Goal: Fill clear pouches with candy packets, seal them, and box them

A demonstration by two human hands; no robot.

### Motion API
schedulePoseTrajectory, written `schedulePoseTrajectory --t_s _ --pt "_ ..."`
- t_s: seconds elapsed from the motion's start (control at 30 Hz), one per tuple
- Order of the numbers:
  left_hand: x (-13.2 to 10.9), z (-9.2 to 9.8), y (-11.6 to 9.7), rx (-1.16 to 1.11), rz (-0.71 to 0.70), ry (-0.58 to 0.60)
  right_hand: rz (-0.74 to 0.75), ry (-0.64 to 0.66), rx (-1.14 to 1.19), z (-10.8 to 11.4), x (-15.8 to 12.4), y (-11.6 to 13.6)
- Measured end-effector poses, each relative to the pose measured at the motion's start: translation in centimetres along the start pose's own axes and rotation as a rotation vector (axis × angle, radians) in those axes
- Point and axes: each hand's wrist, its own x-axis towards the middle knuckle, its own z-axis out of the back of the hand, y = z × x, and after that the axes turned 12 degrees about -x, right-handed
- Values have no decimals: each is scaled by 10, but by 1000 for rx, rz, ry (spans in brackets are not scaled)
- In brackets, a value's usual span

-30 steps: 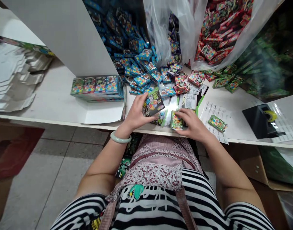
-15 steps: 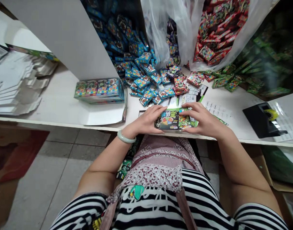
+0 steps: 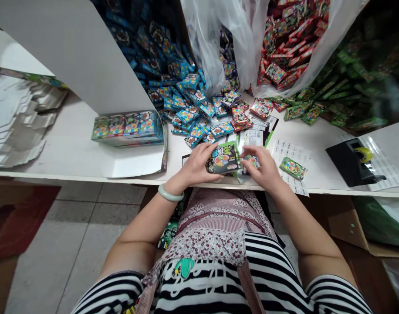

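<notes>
My left hand [image 3: 199, 165] is closed round the left side of a flat black-and-green printed packet [image 3: 223, 159], thumb along the near edge and fingers over the far one. The packet lies face up near the table's front edge. At its right end is my right hand [image 3: 260, 165], thumb and forefinger brought together. What these fingertips pinch, if anything, is too small to make out. Part of a small colourful box [image 3: 253, 160] shows behind the right fingers. To the right, a small green box [image 3: 293, 168] lies on a sheet of labels [image 3: 286, 150].
Loose blue boxes [image 3: 188, 115], red boxes [image 3: 261, 107] and green boxes [image 3: 313, 113] spill from bags at the back. An open white carton [image 3: 137, 161] with stacked boxes [image 3: 127, 126] stands left, beside flattened cartons [image 3: 15, 122]. A black tape dispenser [image 3: 353, 161] stands right.
My right hand has drawn in leftward, its spread fingers closing near the packet's right end. The packet is now tilted a little. The green box on the labels has come into full view.
</notes>
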Motion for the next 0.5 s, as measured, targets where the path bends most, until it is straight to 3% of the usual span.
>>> schedulePoseTrajectory --t_s 0.1,0.23,0.4,0.5 --pt "3 0 2 9 -1 -14 27 24 90 -2 7 2" --pt "6 3 6 15 9 -77 -149 -128 177 -8 58 -35" --pt "0 5 4 0 -47 -49 -404 22 -135 -29 150 -91" --pt "-5 5 5 9 -54 -65 -404 66 -253 -40 177 -103"
